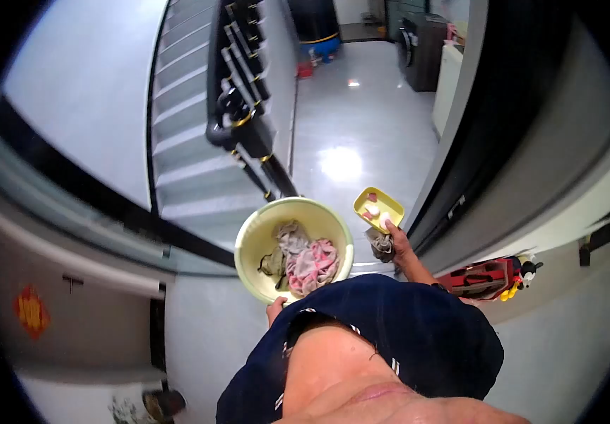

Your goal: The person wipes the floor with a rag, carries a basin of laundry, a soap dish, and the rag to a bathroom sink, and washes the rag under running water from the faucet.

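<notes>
My left hand (pixel 276 309) is closed on the near rim of a pale yellow-green basin (pixel 248 230), close to my body. Inside the basin lie a crumpled pink-and-white cloth (pixel 313 266), a greyish cloth (pixel 291 237) and an olive-green cloth (pixel 272 266). On the other side, my right hand (pixel 398 244) grips a small yellow tray (pixel 392 200) by its near end. White and pinkish pieces (pixel 373 210), too small to name, sit in the tray. A wrinkled dark grey cloth (pixel 380 244) hangs below the tray beside my right fingers.
A staircase (pixel 185 141) with a black-and-gold railing post (pixel 252 134) rises ahead on the left. A doorway frame (pixel 460 162) stands at the right. Beyond it, a dark washing machine (pixel 419 53) is on the shiny floor. A red bag-like item (pixel 481 279) is at the right wall.
</notes>
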`<state>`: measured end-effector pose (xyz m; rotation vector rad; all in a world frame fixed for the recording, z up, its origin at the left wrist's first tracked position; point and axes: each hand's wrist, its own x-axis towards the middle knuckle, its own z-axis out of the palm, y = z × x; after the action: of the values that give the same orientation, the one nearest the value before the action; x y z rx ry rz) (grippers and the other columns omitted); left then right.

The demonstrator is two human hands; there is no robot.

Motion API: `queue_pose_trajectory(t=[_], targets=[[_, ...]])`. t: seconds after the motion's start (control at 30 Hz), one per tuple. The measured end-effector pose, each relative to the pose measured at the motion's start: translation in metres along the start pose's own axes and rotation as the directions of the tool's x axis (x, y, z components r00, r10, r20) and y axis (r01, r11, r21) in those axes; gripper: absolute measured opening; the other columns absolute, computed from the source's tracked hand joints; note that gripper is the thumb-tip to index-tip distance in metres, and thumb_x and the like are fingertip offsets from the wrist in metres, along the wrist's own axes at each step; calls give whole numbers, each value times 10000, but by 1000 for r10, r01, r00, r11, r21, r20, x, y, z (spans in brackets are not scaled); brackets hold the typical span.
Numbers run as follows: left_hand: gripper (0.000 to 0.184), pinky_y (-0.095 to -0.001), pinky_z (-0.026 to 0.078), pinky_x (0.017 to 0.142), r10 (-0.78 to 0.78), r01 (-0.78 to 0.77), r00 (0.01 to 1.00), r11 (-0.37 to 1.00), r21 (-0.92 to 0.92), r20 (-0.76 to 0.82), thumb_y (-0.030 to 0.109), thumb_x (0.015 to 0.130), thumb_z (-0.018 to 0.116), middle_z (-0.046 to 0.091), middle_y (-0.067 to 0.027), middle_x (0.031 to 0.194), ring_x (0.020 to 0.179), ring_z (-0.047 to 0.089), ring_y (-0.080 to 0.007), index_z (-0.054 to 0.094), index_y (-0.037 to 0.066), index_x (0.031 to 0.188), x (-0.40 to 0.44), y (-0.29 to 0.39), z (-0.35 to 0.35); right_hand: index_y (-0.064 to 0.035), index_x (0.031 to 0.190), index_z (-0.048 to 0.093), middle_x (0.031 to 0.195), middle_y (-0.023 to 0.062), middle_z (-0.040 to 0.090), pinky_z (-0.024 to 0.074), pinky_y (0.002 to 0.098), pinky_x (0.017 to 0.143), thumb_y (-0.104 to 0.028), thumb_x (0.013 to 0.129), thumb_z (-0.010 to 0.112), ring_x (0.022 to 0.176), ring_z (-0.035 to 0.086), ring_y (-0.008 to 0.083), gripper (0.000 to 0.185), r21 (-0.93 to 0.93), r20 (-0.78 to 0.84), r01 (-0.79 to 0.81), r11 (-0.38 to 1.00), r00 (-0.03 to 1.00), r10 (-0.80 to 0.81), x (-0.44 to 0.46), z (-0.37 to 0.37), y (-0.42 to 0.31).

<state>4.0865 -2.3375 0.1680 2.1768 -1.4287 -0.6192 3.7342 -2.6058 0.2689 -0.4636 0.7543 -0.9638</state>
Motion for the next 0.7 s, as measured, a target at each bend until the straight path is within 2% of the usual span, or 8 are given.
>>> queue_pose_trajectory(t=[0.07,0.13,0.23,0.3,0.43,0.53,0.6,0.7], targets=[[351,-384,508,602,-134,132,991,874,-468,29,120,714,655,623,-161,838,685,619,-278,584,-24,1026,85,24,-10,-31,1178,508,932,108,650,551,327,662,-334,905,547,766,656,210,409,65,-79,57,996,996,-52,33,23,-14],[347,-446,523,605,-514,596,772,381,-707,374,64,705,628,615,-149,827,703,623,-308,553,-78,1012,167,136,-60,-33,1194,497,976,119,643,554,343,696,-325,898,558,818,661,217,420,76,-111,122,990,987,-113,73,22,-29],[310,-448,523,585,-395,665,724,183,-724,566,41,716,607,586,-160,826,691,616,-313,520,-53,998,308,145,4,-38,1201,493,952,119,650,552,342,675,-337,886,572,789,660,212,441,111,-270,239,965,942,-202,142,1,-56],[297,-450,522,587,-389,655,738,216,-724,551,35,722,595,576,-159,834,697,612,-313,515,-51,995,329,127,11,-4,1146,537,918,123,654,541,334,630,-428,886,535,727,646,211,498,258,-304,210,943,944,-127,154,-17,-16],[316,-457,541,658,-355,722,691,292,-628,629,35,758,557,588,-179,899,803,620,-338,488,-77,1045,443,161,80,7,1098,566,773,72,621,473,321,461,-524,884,490,484,531,164,578,386,-306,172,906,951,-50,244,-87,-38],[307,-448,541,704,-417,789,614,291,-542,670,99,782,535,612,-202,938,847,632,-339,520,-69,1039,497,208,78,-34,1151,512,833,91,629,490,319,467,-461,895,509,570,581,184,498,378,-472,342,861,871,-139,324,-114,-54],[310,-433,533,711,-547,769,639,479,-424,541,122,779,540,626,-175,930,809,638,-309,537,-51,1036,568,170,121,-57,1182,478,923,110,630,521,333,505,-390,908,520,709,635,194,433,340,-515,441,831,826,-227,375,-138,-84],[304,-429,532,700,-582,791,612,458,-406,535,117,778,544,623,-173,928,807,635,-303,535,-49,1033,647,165,130,-75,1152,501,875,103,634,497,312,453,-388,897,549,648,630,203,407,396,-526,393,830,838,-146,455,-163,-121]])
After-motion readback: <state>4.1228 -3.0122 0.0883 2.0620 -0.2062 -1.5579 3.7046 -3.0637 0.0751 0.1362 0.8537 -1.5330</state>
